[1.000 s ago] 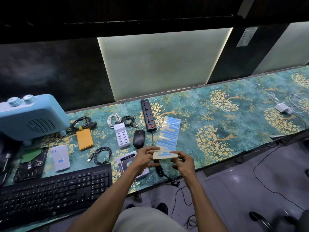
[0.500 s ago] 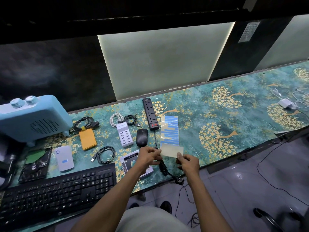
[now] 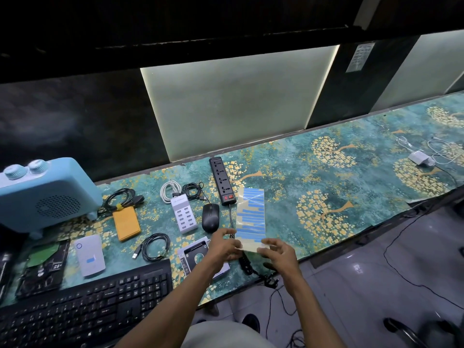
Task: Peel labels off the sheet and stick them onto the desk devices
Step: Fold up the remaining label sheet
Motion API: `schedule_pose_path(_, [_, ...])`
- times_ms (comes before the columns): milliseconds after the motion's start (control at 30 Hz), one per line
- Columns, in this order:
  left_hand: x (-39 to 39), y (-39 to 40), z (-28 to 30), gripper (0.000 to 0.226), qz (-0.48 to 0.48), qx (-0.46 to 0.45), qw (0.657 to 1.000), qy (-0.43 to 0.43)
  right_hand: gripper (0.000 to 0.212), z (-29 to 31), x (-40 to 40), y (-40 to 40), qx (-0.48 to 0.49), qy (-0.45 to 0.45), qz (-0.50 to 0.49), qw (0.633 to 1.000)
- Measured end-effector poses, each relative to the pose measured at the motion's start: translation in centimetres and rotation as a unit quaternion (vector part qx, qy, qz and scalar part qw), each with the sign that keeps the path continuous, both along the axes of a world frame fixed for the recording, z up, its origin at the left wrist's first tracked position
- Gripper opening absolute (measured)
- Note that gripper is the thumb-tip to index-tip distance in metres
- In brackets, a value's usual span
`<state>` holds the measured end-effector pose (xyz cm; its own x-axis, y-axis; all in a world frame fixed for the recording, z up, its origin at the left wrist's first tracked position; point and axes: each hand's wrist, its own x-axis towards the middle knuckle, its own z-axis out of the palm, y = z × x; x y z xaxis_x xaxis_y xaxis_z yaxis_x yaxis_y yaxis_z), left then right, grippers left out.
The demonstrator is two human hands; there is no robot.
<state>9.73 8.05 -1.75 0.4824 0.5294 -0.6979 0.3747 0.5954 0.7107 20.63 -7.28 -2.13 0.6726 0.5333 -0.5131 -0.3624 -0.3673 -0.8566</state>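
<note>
Label sheet [image 3: 251, 217], folded short half a second ago, now opened to full length again, far end toward the power strip [image 3: 222, 180]. Near edge pinched by left hand [image 3: 224, 247]; right hand [image 3: 278, 253] at the near corner, fingers loosely spread, seemingly picking at a label. Peeling judged about to start. Mouse [image 3: 210, 217] just left of the sheet; desk [image 3: 351, 172] front edge directly beneath the hands; bare surface to the right.
</note>
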Motion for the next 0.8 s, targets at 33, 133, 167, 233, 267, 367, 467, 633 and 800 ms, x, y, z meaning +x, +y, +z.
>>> schedule_pose_path(33, [0.0,0.0,0.1,0.041,0.005,0.000,1.000,0.002,0.030,0.0,-0.1,-0.1,0.007,0.021,0.017,1.000])
schedule_pose_path(133, [0.1,-0.1,0.4,0.030,0.024,-0.008,1.000,0.012,0.046,-0.4,-0.3,-0.3,-0.008,0.025,0.055,0.998])
schedule_pose_path(167, [0.2,-0.1,0.5,0.027,0.029,-0.017,0.999,0.014,0.043,-0.4,-0.4,-0.4,-0.018,0.009,0.057,0.998])
schedule_pose_path(233, [0.4,-0.1,0.5,0.017,0.037,-0.039,0.998,0.019,0.026,-0.4,-0.5,-0.7,-0.030,-0.018,0.046,0.998])
schedule_pose_path(267, [0.5,-0.1,0.5,0.010,0.041,-0.051,0.998,0.021,0.019,-0.4,-0.5,-0.7,-0.030,-0.027,0.041,0.998])
schedule_pose_path(367, [0.5,-0.1,0.5,0.009,0.056,-0.080,0.995,0.016,0.033,-0.8,-0.3,-0.7,-0.027,-0.043,0.028,0.998])
schedule_pose_path(467, [0.2,-0.1,0.5,0.041,0.026,-0.097,0.995,-0.001,0.043,-1.1,-0.5,-0.5,-0.033,-0.057,0.020,0.998])
schedule_pose_path(633, [-0.6,0.2,0.4,0.058,-0.039,-0.019,0.999,0.010,0.042,-1.1,-0.6,0.1,-0.035,-0.010,-0.033,0.999])
schedule_pose_path(800, [-1.0,0.1,0.9,0.053,-0.012,-0.022,0.999,-0.020,0.029,-0.8,-1.1,0.5,-0.028,0.032,-0.056,0.998])
